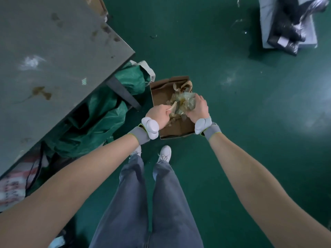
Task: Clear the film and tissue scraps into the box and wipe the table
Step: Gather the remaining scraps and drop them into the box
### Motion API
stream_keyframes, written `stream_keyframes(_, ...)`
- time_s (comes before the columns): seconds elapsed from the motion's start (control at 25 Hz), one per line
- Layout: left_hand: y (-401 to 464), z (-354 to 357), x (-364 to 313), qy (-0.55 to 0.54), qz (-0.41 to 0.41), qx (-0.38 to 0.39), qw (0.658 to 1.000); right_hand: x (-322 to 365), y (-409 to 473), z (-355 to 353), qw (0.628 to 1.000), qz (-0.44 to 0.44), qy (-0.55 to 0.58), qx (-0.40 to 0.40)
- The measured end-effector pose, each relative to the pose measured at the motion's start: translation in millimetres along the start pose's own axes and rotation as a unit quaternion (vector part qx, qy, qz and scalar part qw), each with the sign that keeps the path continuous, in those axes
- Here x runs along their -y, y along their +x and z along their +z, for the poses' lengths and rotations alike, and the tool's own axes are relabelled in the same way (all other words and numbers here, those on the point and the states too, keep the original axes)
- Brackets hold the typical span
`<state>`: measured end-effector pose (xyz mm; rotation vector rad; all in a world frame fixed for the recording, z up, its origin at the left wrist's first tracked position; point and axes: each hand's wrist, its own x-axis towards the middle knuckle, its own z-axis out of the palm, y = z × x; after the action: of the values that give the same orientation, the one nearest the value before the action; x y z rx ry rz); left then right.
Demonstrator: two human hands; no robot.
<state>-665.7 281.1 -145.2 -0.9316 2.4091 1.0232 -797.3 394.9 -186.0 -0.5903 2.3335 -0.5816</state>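
Hands meet over the open cardboard box point(176, 128) on the green floor point(232, 122): the right hand point(198, 107) grips a crumpled wad of yellowish film point(184, 102) that has no clear long axis, and the left hand point(158, 112) pinches a pale scrap point(173, 105) pointing toward that wad. Left of the box, the grey table point(53, 59) shows brown stains and a white smear, its corner near the box with green bags point(107, 113) beneath, while bare floor lies open to the box's right.
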Motion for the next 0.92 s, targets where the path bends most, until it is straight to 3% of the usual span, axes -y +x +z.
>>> stream_keyframes(0.2, 66.9, 55.3, 34.9, 0.002, -0.045, 0.031, 0.999, -54.4, 52.6, 55.8, 0.995, 0.096, -0.004, 0.039)
stream_keyframes(0.28, 84.4, 71.1, 52.3, -0.012, -0.077, 0.027, 0.997, -68.1, 67.4, 74.6, 0.978, 0.182, 0.092, 0.034)
stream_keyframes(0.4, 110.2, 97.8, 76.2, -0.033, -0.102, 0.019, 0.994, -94.5, 93.9, 104.1, 0.912, 0.302, 0.276, 0.020)
stream_keyframes(0.64, 121.5, 122.3, 104.4, -0.090, -0.090, -0.021, 0.992, -128.0, 123.3, 139.4, 0.895, 0.297, 0.326, 0.061)
stream_keyframes(0.92, 115.8, 116.7, 123.5, -0.195, -0.061, -0.044, 0.978, -131.6, 138.7, 162.9, 0.884, 0.295, 0.364, 0.012)
